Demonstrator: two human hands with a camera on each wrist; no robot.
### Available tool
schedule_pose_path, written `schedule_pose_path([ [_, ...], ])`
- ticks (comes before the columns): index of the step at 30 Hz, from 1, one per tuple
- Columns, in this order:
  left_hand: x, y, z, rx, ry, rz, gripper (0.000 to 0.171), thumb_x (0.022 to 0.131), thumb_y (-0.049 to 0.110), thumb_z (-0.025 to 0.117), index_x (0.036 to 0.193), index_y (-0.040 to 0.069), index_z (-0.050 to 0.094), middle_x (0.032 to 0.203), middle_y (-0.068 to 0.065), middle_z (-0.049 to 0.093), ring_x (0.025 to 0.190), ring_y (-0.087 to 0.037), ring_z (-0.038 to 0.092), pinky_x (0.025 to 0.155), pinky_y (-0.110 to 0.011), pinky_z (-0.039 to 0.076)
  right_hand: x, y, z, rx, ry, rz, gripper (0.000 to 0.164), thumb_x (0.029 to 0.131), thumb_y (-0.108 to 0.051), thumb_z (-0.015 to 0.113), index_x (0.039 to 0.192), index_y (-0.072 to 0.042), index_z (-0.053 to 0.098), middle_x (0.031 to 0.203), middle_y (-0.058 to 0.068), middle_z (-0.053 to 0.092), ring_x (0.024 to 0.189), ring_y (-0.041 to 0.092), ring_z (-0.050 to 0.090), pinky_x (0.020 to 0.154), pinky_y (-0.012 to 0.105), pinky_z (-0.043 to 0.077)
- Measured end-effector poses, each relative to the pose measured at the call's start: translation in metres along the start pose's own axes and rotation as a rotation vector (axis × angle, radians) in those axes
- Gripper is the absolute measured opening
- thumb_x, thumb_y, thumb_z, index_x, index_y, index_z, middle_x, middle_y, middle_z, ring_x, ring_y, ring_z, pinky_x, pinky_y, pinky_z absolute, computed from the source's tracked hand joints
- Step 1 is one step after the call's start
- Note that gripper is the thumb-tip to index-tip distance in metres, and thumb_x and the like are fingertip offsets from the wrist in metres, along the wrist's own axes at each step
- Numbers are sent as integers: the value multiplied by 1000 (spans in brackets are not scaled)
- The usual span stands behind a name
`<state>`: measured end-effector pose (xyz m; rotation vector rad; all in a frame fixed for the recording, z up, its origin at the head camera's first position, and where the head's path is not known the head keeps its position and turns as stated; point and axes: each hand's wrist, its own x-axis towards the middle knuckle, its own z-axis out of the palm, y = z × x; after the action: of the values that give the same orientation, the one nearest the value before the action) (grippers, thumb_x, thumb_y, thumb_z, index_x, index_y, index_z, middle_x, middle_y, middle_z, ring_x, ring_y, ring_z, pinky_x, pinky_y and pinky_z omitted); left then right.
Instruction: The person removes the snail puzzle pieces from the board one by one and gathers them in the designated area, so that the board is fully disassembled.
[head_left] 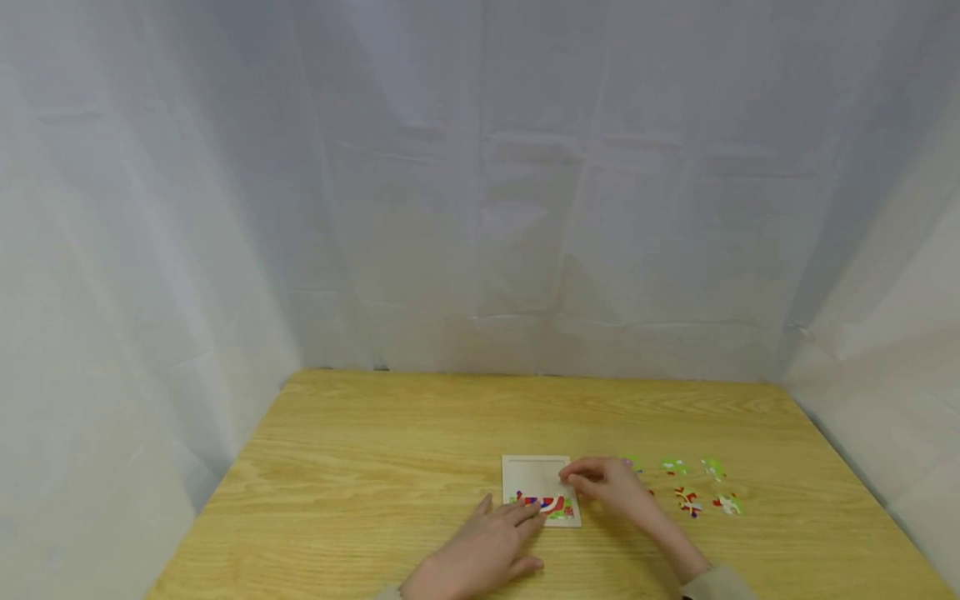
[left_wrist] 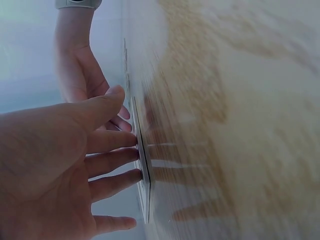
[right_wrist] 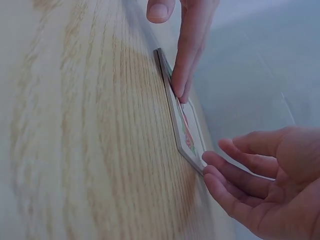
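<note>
A pale, flat puzzle tray point(head_left: 534, 473) lies on the table, its lower part filled with colourful jigsaw pieces point(head_left: 557, 505) in red, white and green. My left hand point(head_left: 491, 542) rests its straight, spread fingertips on those pieces from the front left; in the left wrist view the fingers point(left_wrist: 112, 162) reach down to the tray edge. At the tray's right side is my right hand point(head_left: 611, 483), with loosely bent fingers close to the rim. The right wrist view shows no piece between those fingers point(right_wrist: 235, 180).
Several loose jigsaw pieces lie right of the tray, among them a green one point(head_left: 712, 468), a red and yellow one point(head_left: 687, 502) and a red, white and green one point(head_left: 727, 503). Pale sheeting point(head_left: 480, 208) hangs behind and beside the wooden table point(head_left: 360, 467).
</note>
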<state>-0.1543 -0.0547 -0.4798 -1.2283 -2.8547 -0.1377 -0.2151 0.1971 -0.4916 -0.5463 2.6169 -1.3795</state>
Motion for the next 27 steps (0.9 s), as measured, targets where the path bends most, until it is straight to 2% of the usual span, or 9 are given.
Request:
schedule_pose_path([
  [5, 0, 1, -1, 10, -1, -4, 57, 98, 52, 58, 143, 17, 59, 150, 2, 53, 137, -18, 51, 107, -57, 45, 0, -5, 2, -89, -11, -7, 20, 98, -18, 67, 110, -4, 75, 105, 10, 76, 94, 25, 71, 78, 28, 58],
  [9, 0, 1, 0, 23, -2, -7, 57, 98, 53, 58, 143, 18, 59, 150, 3, 53, 137, -18, 51, 107, -57, 45, 1, -5, 3, -134, -12, -38, 18, 97, -19, 68, 108, -6, 75, 102, 6, 77, 90, 20, 71, 78, 26, 57],
  [15, 1, 2, 1, 45, 2, -11, 57, 97, 54, 58, 142, 18, 59, 150, 3, 53, 136, -18, 52, 106, -57, 46, 0, -5, 5, -138, -11, -72, 15, 92, -7, 71, 107, -6, 74, 98, 6, 76, 87, 17, 71, 77, 21, 55],
  [23, 2, 4, -1, 59, -10, -20, 58, 97, 54, 58, 143, 18, 58, 150, 3, 54, 137, -18, 51, 106, -56, 46, -3, -5, 11, -113, -8, -93, 33, 76, 8, 77, 107, -5, 74, 99, 8, 74, 84, 17, 65, 75, 24, 57],
  [27, 3, 5, 0, 69, -1, -21, 58, 97, 54, 59, 143, 19, 59, 149, 4, 54, 136, -17, 52, 106, -56, 46, -3, -5, 13, -102, -8, -101, 38, 73, 10, 78, 108, -5, 73, 100, 7, 70, 84, 15, 63, 73, 25, 57],
])
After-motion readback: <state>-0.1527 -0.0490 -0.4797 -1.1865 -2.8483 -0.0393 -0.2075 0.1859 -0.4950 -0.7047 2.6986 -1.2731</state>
